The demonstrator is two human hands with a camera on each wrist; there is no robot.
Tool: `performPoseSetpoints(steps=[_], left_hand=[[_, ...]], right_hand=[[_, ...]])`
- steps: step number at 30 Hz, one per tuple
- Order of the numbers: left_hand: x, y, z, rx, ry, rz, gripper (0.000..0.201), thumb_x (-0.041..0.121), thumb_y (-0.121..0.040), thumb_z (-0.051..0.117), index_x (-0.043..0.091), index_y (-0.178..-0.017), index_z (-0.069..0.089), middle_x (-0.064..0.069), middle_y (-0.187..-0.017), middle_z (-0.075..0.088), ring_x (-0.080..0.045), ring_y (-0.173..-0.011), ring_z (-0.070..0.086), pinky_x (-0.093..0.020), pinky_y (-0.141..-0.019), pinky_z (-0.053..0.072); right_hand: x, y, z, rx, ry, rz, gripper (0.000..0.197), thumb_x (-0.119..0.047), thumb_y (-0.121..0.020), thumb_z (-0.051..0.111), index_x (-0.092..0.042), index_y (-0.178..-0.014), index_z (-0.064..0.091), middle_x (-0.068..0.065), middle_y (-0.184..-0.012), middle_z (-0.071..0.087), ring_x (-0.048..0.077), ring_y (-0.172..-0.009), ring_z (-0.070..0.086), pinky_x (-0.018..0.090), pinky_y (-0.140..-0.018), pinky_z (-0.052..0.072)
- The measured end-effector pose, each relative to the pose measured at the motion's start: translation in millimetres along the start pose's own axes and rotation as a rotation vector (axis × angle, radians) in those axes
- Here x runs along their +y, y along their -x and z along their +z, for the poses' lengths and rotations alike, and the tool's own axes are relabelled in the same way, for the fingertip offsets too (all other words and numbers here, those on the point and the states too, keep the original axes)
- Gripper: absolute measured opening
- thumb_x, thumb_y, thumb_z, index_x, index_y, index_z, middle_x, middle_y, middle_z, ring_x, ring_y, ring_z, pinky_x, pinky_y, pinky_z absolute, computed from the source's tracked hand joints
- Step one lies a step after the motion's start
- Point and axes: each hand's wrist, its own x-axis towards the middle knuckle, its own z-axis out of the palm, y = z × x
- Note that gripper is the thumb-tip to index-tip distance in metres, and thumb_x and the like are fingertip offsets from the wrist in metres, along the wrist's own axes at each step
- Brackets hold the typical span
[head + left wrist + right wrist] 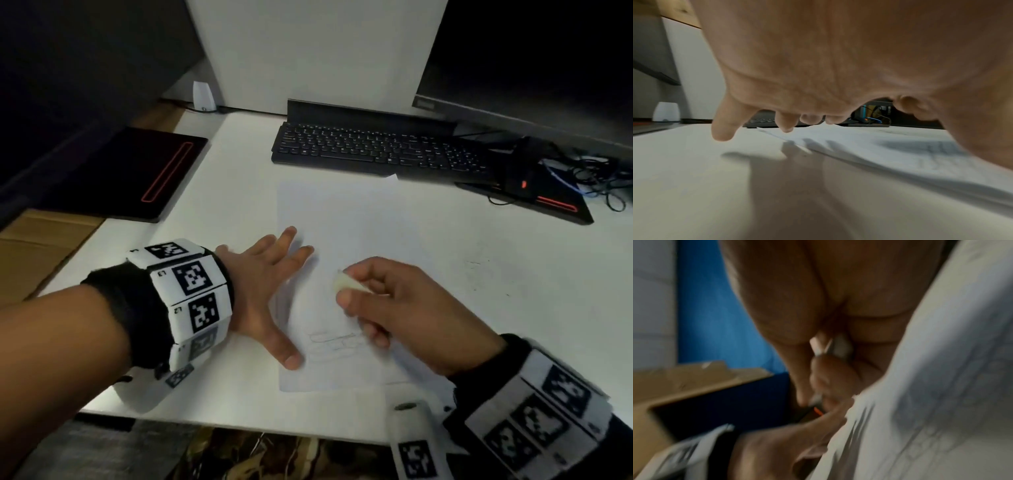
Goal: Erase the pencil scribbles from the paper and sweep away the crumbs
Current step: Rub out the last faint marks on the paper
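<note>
Pinning paper [342, 219] edge: left hand [263, 294] fingers [287, 236].

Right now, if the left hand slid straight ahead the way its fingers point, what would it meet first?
Probably only more of the paper that the left hand rests on. Further along stands the keyboard, though depth is hard to judge.

Left hand [263, 291] flat, fingers splayed; right hand [397, 308] in pinching grip.
</note>
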Motion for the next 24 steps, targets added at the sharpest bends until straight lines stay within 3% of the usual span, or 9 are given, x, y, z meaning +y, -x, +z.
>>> performPoseSetpoints(steps=[2, 3, 7, 10, 14, 18, 24], left_hand=[[9.1, -3.3, 3.4, -0.030, -0.056, 0.017, 0.144, 0.087, -0.054, 0.065, 0.033, -0.146, -0.031, 0.008, -0.151, -0.042, -0.019, -0.146, -0.025, -0.067, -0.114, 0.010], [12.6, -5.6, 5.6, -0.040, -0.082, 0.015, 0.144, 0.087, -0.054, 0.065, 0.030, -0.148, -0.029, 0.006, -0.153, -0.040, -0.020, -0.146, -0.025, -0.068, -0.113, 0.011], [16.0, -8.3, 7.5, -0.046, -0.082, -0.008, 0.144, 0.082, -0.055, 0.070, 0.031, -0.150, -0.025, 0.007, -0.156, -0.034, -0.021, -0.146, -0.026, -0.070, -0.112, 0.013], [15.8, -6.0, 5.8, -0.052, -0.070, -0.012, 0.139, 0.079, -0.056, 0.072, 0.040, -0.149, -0.022, 0.008, -0.157, -0.033, -0.022, -0.146, -0.026, -0.071, -0.111, 0.013], [18.7, -5.3, 4.9, -0.050, -0.077, -0.010, 0.137, 0.077, -0.058, 0.073, 0.040, -0.149, -0.022, 0.006, -0.157, -0.033, -0.026, -0.146, -0.026, -0.067, -0.112, 0.010], [17.7, -5.7, 6.5, -0.040, -0.058, -0.007, 0.133, 0.077, -0.057, 0.073, 0.048, -0.147, -0.021, 0.006, -0.157, -0.033, -0.024, -0.146, -0.027, -0.067, -0.112, 0.009], [23.4, -0.3, 2.7, -0.050, -0.066, 0.008, 0.128, 0.074, -0.063, 0.072, 0.046, -0.149, -0.018, 0.004, -0.157, -0.032, -0.024, -0.144, -0.029, -0.060, -0.115, 0.003]], right_hand=[[-5.8, -0.1, 15.1, -0.203, 0.238, 0.024, 0.013, -0.024, -0.089, 0.070, -0.023, -0.100, 0.064, -0.006, -0.073, 0.063, 0.005, -0.055, 0.055, 0.024, -0.055, 0.044], [-8.3, -2.0, 20.5, -0.237, 0.351, 0.022, 0.013, -0.028, -0.089, 0.070, -0.025, -0.099, 0.063, -0.007, -0.079, 0.064, 0.004, -0.060, 0.056, 0.023, -0.060, 0.044], [-10.4, -20.9, 28.4, -0.223, 0.701, -0.025, 0.006, -0.032, -0.095, 0.060, -0.029, -0.099, 0.058, -0.016, -0.083, 0.051, 0.002, -0.079, 0.050, 0.013, -0.063, 0.034], [-12.9, -31.1, 23.7, -0.201, 0.784, 0.013, 0.005, -0.029, -0.098, 0.056, -0.028, -0.102, 0.055, -0.018, -0.082, 0.046, 0.005, -0.086, 0.047, 0.005, -0.064, 0.030], [-11.3, -28.5, 25.4, -0.307, 0.809, 0.003, 0.006, -0.030, -0.095, 0.059, -0.031, -0.100, 0.057, -0.017, -0.081, 0.048, -0.001, -0.073, 0.047, 0.012, -0.065, 0.035], [-16.9, -39.5, 17.5, -0.283, 0.906, -0.018, 0.004, -0.029, -0.094, 0.060, -0.032, -0.096, 0.059, -0.020, -0.082, 0.047, 0.003, -0.085, 0.050, 0.009, -0.066, 0.033], [-21.8, -43.5, 17.5, -0.427, 0.980, -0.024, 0.008, -0.028, -0.093, 0.060, -0.034, -0.097, 0.063, -0.022, -0.080, 0.051, -0.004, -0.076, 0.051, 0.010, -0.064, 0.033]])
